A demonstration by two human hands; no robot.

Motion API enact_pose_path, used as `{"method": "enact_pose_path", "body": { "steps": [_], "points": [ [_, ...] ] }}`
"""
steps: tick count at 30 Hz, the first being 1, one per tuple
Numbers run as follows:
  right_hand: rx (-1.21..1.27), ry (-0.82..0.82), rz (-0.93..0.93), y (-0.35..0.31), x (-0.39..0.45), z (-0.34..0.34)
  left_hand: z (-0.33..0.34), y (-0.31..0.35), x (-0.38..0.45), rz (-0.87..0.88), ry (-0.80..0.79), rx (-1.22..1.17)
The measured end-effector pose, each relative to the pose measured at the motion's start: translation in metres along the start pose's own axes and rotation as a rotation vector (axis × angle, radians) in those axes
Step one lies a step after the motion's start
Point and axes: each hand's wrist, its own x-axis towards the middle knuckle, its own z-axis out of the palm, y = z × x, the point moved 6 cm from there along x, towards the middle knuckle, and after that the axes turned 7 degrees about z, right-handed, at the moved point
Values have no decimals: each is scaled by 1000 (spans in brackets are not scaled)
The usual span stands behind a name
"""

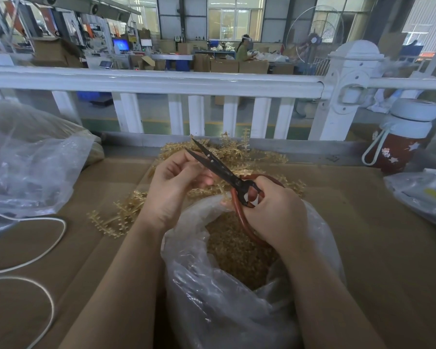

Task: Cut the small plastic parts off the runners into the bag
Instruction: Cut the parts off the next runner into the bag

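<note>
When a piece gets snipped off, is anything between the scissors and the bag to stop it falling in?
Nothing visible does. The scissors in the right hand and the runner in the left hand sit just above and behind the open mouth of the bag, which already holds cut parts.

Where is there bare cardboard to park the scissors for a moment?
Bare cardboard lies to the right of the open bag, short of the flask and the packet. Another bare strip lies left of the bag, between the white cord and the left forearm. Behind the hands it is crowded: runners pile up there and spill leftward.
</note>
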Motion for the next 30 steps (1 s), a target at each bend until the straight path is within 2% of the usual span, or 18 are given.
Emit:
{"method": "enact_pose_path", "body": {
  "steps": [7, 30],
  "points": [
    [6, -17, -19, 0, -1, 2, 2, 4, -1, 19, 32, 31],
    [31, -51, 14, 1, -1, 2, 8, 2, -2, -25, -7, 87]
  ]
}}
